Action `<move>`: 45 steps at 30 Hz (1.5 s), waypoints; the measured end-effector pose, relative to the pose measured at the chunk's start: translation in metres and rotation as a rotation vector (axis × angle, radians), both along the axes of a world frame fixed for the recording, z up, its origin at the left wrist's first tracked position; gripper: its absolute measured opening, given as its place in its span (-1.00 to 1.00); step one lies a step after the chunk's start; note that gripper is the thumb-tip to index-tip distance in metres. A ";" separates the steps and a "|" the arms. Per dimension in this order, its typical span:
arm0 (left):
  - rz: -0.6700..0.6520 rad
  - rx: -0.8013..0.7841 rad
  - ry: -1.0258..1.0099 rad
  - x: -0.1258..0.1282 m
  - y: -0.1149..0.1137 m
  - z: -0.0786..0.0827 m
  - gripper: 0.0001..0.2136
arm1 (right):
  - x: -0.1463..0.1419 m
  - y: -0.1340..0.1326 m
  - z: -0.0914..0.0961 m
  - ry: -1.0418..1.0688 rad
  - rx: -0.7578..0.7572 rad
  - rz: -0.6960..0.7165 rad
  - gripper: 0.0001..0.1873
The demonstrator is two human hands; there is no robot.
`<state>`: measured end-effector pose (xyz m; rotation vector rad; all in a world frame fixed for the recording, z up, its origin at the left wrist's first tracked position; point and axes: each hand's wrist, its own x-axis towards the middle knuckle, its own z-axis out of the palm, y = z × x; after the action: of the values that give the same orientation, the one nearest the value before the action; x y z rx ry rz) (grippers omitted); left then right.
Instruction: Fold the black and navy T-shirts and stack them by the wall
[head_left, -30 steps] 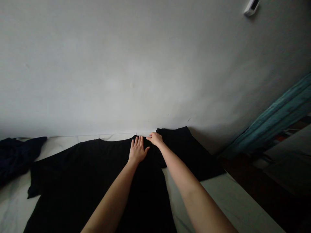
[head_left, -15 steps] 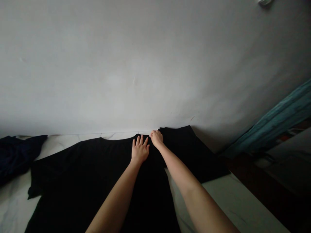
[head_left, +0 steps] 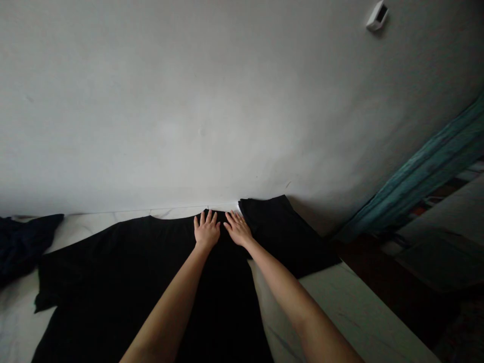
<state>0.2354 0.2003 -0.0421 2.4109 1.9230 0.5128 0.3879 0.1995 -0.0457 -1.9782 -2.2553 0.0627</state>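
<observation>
In front of you, a pale grey wall [head_left: 189, 101] fills most of the view, rising from the far edge of a white, grey-veined surface [head_left: 351, 307]. Your black T-shirt [head_left: 132, 282] lies spread on that surface, its neckline towards the wall, one short sleeve reaching out to the left and its lower part running out of view beneath your forearms. A teal strip [head_left: 423, 166] slants along the right side, beyond the surface. To the right of the shirt's shoulder you have a flat black cloth [head_left: 291, 237] with straight edges, one corner up by the wall; black lies against black there, so you can't fairly tell where the shirt ends and the cloth begins. At your far left sits a rumpled dark blue cloth [head_left: 26, 242]. Your left hand [head_left: 207, 234] is flat, fingers spread, on the shirt beside the neckline. Your right hand [head_left: 237, 229] lies open just beside it, fingers pointing towards the wall. High on the right, a small white device [head_left: 377, 16] is on the wall.
</observation>
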 end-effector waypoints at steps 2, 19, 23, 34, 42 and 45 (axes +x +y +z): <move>0.026 -0.025 0.028 -0.005 0.005 0.003 -0.55 | -0.001 0.001 0.001 0.014 0.002 -0.012 -0.37; -0.209 0.039 0.032 0.014 0.008 0.001 -0.54 | -0.005 -0.007 0.005 0.002 0.053 -0.012 -0.41; -0.207 0.053 0.043 0.014 0.006 -0.003 -0.55 | 0.008 -0.027 0.026 -0.032 0.246 -0.035 -0.59; -0.198 -0.018 0.040 0.016 0.008 0.000 -0.51 | 0.052 -0.041 0.061 0.053 -0.074 -0.368 -0.74; -0.208 -0.035 0.062 0.015 0.011 0.001 -0.50 | 0.044 -0.044 0.061 0.032 0.004 -0.550 -0.68; -0.206 -0.043 0.061 0.015 0.011 0.002 -0.49 | 0.036 -0.048 0.056 0.006 -0.029 -0.557 -0.70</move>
<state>0.2505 0.2114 -0.0404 2.5848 1.6600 0.3888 0.4239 0.1511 0.0101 -2.5312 -1.6277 0.0404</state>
